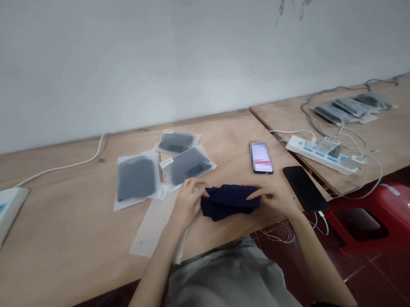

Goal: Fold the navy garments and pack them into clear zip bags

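Observation:
A folded piece of dark navy fabric point(230, 201) lies near the front edge of the table; its exact kind cannot be made out. My left hand point(190, 198) grips its left end, fingers bent over the top corner. At the right end my right hand point(273, 199) pinches the fabric, with one finger stretched across its face. Under my left forearm lies a flat translucent plastic bag point(150, 228). Just beyond my left hand are frosted bags holding dark folded items: one bag point(138, 177) at the left, another point(188, 166) in the middle, a third point(176, 141) behind.
A lit phone point(261, 157) and a dark phone point(305, 188) on a cable lie to the right. Power strips stand at right point(320, 154) and left point(0, 217). Several packed bags point(352, 108) rest on the far-right table. A red stool point(404, 208) is below.

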Demonstrator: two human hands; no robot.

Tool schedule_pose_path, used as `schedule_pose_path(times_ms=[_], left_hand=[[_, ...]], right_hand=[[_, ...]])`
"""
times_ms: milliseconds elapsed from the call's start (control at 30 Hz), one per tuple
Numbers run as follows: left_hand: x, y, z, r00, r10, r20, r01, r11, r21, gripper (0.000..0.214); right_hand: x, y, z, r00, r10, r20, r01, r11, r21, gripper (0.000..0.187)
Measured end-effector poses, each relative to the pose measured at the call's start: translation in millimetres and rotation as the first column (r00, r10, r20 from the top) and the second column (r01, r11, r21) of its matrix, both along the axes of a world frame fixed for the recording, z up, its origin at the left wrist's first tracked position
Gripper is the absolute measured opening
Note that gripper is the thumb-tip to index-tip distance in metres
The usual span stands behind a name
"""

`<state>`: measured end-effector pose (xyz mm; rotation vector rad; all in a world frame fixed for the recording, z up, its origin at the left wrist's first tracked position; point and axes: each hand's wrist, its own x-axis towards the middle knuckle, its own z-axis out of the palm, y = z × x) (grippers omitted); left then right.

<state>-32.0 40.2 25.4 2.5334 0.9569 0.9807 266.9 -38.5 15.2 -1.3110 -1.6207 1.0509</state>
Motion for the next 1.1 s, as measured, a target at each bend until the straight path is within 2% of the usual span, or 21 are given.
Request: schedule_pose_path(times_ms=[200, 333, 433, 533, 600, 667, 733, 800, 833, 900, 933, 1000, 1033, 1100], left_hand=[[-2, -30, 3.1, 1.0, 0.014, 0.018, -0.016, 0.99, 0.14, 0.025], [-2, -49, -4.5, 0.994, 0.057, -0.096, -0.032, 0.971, 0.239, 0.023], [1, -60, -5.7, 0.975, 0.039, -0.22, 0.002, 0.983, 0.182, 0.029], [7, -64, 1.2, 0.967, 0.023, -0.255, -0.022, 1.0, 0.007, 0.053], [10, -61, 7.8, 0.97, -0.007, -0.242, -0.023, 0.992, -0.121, 0.069], [12, -51, 12.5, 0.978, -0.042, -0.206, -0.008, 0.971, -0.239, 0.075], [12, -36, 13.2, 0.989, -0.066, -0.13, 0.017, 0.936, -0.351, 0.073], [14, -18, 9.9, 0.998, -0.067, -0.017, 0.052, 0.892, -0.449, 0.067], [15, -8, 7.5, 0.999, -0.034, 0.034, 0.046, 0.872, -0.487, 0.061], [19, 8, 3.4, 0.991, 0.104, 0.079, -0.044, 0.838, -0.543, 0.048], [22, 13, 2.5, 0.978, 0.194, 0.075, -0.123, 0.83, -0.544, 0.043], [29, 16, 4.4, 0.943, 0.33, 0.05, -0.272, 0.848, -0.455, 0.038], [33, 15, 6.8, 0.938, 0.345, 0.044, -0.304, 0.876, -0.375, 0.036], [41, 7, 12.4, 0.964, 0.263, 0.021, -0.253, 0.944, -0.213, 0.03]], right_hand=[[5, -6, -4.9, 1.0, -0.009, 0.029, 0.01, 0.999, -0.05, 0.036], [3, -3, -7.0, 0.989, -0.04, 0.144, 0.046, 0.998, -0.04, 0.034], [-2, -2, -10.7, 0.978, -0.083, 0.19, 0.087, 0.996, -0.014, 0.033], [-8, 0, -11.6, 0.987, -0.087, 0.135, 0.08, 0.995, 0.057, 0.029], [-11, 2, -7.7, 0.996, -0.064, 0.066, 0.059, 0.996, 0.071, 0.028], [-13, 7, -0.5, 0.999, -0.042, 0.017, 0.041, 0.997, 0.061, 0.028], [-15, 15, 7.2, 0.998, -0.061, 0.015, 0.06, 0.998, 0.036, 0.023], [-17, 27, 11.6, 0.991, -0.131, 0.031, 0.131, 0.991, 0.005, 0.022], [-18, 34, 11.8, 0.983, -0.179, 0.043, 0.18, 0.984, -0.011, 0.024], [-20, 49, 8.4, 0.959, -0.274, 0.071, 0.277, 0.96, -0.034, 0.03], [-21, 55, 5.3, 0.947, -0.311, 0.084, 0.315, 0.948, -0.038, 0.033], [-23, 65, -1.7, 0.926, -0.363, 0.108, 0.37, 0.928, -0.049, 0.036], [-24, 67, -4.9, 0.919, -0.379, 0.112, 0.386, 0.921, -0.055, 0.037], [-25, 66, -9.7, 0.916, -0.388, 0.105, 0.395, 0.916, -0.065, 0.034]])
